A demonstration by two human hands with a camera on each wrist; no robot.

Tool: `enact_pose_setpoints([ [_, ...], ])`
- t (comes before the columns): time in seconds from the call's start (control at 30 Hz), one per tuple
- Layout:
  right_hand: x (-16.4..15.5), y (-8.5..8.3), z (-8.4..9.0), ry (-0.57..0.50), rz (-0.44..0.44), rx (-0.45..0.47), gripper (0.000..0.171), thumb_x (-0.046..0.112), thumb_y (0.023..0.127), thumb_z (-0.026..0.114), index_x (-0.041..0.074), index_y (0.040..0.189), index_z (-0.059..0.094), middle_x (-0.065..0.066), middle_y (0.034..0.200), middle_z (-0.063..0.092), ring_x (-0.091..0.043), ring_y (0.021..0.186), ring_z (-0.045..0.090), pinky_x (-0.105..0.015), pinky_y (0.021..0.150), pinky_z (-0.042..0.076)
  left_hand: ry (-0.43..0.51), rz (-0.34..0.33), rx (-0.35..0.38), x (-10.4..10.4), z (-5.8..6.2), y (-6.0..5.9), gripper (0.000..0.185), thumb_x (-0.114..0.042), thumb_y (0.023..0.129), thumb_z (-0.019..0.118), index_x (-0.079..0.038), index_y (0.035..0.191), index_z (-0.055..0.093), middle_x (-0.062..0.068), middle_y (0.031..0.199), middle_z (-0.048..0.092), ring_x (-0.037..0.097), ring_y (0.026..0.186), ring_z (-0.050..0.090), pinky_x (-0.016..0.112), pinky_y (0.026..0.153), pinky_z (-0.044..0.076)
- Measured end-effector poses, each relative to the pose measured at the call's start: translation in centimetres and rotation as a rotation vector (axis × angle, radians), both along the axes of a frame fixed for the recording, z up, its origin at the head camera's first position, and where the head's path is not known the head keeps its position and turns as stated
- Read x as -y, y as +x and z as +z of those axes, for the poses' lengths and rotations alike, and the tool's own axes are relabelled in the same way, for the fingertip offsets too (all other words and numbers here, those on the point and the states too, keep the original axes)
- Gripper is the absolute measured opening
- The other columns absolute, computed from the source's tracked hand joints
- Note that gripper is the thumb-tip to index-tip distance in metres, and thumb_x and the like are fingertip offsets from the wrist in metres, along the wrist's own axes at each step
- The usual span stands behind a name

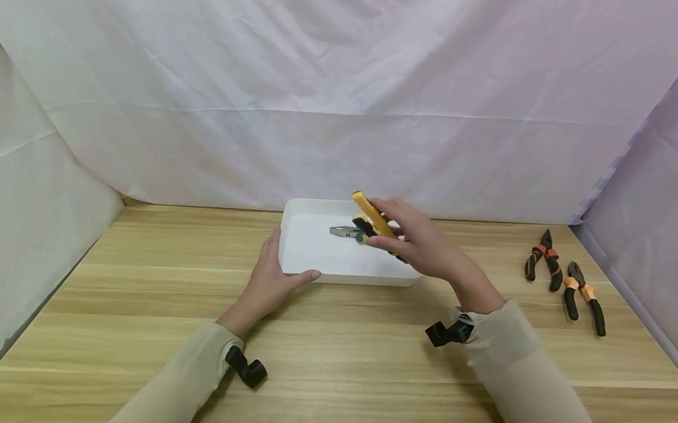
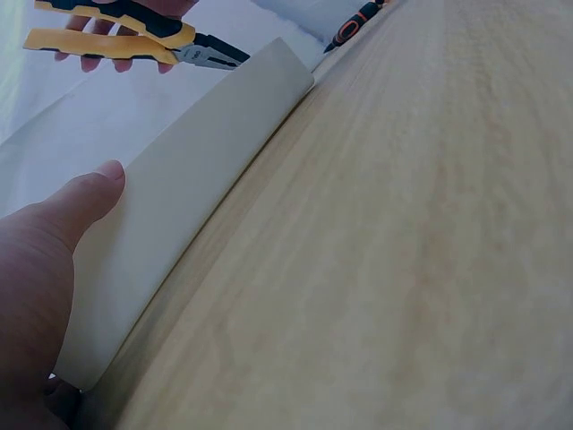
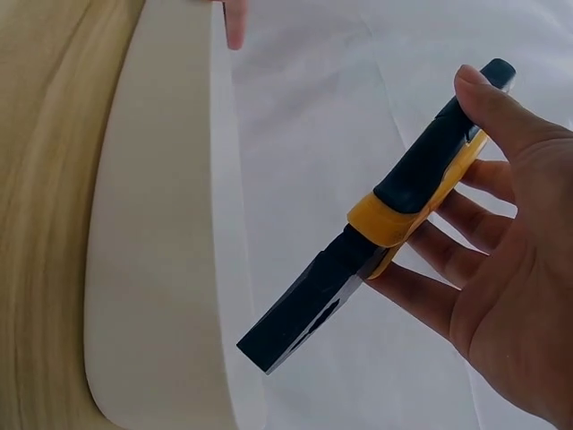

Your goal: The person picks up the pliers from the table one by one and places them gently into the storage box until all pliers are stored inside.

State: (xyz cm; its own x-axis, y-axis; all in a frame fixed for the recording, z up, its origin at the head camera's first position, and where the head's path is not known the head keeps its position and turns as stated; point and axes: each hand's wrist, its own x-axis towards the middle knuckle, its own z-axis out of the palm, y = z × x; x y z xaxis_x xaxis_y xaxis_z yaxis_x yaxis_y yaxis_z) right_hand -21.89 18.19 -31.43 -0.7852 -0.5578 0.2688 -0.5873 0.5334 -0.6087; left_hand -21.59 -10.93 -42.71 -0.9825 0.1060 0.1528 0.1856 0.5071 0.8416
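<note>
Near frame centre, our right hand [image 1: 418, 238] grips yellow-and-black pliers [image 1: 376, 217], so our left hand [image 1: 268, 279], fingers extended, should steady the tray [image 1: 312, 253].

Wide passage between sleeves [image 1: 170, 383], white tray [image 1: 365, 279] across far end

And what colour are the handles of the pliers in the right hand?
The handles are yellow and black, clearest in the left wrist view.
</note>
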Motion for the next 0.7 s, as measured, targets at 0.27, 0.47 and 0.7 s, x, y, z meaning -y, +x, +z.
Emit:
enact_pose_setpoints([
  [0.27, 0.7, 0.0, -0.8, 0.074, -0.001, 0.032, 0.066, 0.03, 0.096, 0.07, 0.019, 0.155, 0.042, -0.005, 0.133, 0.055, -0.019, 0.101, 0.055, -0.036, 0.084, 0.054, -0.013, -0.005, -0.011, 0.0, -0.1, -0.1, 0.124, -0.043, 0.075, 0.089, -0.01, 0.163, 0.009, 0.019, 0.166, 0.021, 0.036, 0.151, 0.029, 0.059, 0.123, 0.027],
  [0.47, 1.2, -0.2, -1.5, 0.15, 0.025, 0.014, 0.063, 0.031, 0.096, 0.069, 0.016, 0.153, 0.045, -0.009, 0.128, 0.058, -0.019, 0.095, 0.054, -0.034, 0.079, 0.052, -0.019, -0.006, 0.003, 0.0, -0.1, 0.0, 0.124, -0.045, 0.075, 0.088, -0.013, 0.164, 0.008, 0.018, 0.166, 0.02, 0.036, 0.151, 0.028, 0.059, 0.123, 0.027],
  [0.7, 1.5, -0.4, -2.3, 0.201, 0.037, -0.005, 0.06, 0.032, 0.096, 0.07, 0.017, 0.149, 0.049, -0.009, 0.121, 0.06, -0.018, 0.084, 0.051, -0.03, 0.069, 0.048, -0.022, -0.004, 0.002, 0.0, 0.0, -0.1, 0.123, -0.046, 0.075, 0.088, -0.014, 0.164, 0.009, 0.018, 0.165, 0.022, 0.035, 0.15, 0.031, 0.059, 0.122, 0.03],
])
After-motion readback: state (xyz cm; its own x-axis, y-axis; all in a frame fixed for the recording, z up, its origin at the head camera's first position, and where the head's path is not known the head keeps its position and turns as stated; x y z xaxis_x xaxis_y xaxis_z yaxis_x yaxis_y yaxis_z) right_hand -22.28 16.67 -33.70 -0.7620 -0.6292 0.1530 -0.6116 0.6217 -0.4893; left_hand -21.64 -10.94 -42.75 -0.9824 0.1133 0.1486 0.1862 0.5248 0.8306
